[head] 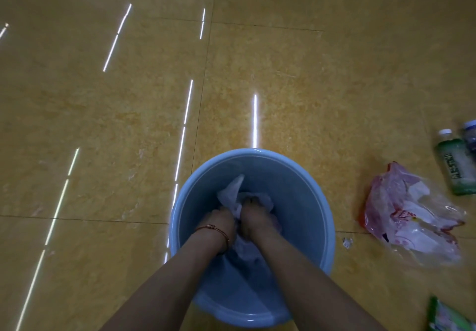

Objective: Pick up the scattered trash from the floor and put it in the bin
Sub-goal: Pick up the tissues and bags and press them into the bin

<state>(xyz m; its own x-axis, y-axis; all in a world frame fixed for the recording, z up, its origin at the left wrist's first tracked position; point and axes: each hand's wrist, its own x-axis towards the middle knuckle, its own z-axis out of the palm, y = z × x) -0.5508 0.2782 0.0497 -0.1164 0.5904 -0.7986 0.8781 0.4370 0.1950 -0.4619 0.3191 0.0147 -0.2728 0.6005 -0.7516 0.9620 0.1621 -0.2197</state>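
reaching in from bottom centre, left hand (pixel 219 224) and right hand (pixel 253 217) both clutch a crumpled white bag (pixel 233 190) deep inside the blue bin (pixel 304 181), probably pressing it down for room. farther right, red bag (pixel 409 215) and green bottle (pixel 457 168) lie on the floor (pixel 128 124).

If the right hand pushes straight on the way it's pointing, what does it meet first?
The crumpled white bag it grips inside the blue bin. The right hand points downward, so the bin's floor likely comes next, though depth is unclear.
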